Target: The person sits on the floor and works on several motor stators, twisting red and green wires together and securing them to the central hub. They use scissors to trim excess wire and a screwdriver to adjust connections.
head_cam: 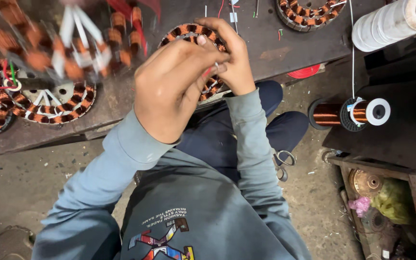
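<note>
My left hand (169, 91) and right hand (234, 60) meet, fingers pinched closed on a thin red wire (208, 72) above a copper-wound stator (188, 33) on the bench (275, 43).

Motor-rewinding workshop: dark metal bench (285, 48) w/ copper-wound stators (49, 103), copper wire spool (347, 113), white thread roll (391, 21), scissors (282, 161), dirty concrete floor (15, 183).
</note>
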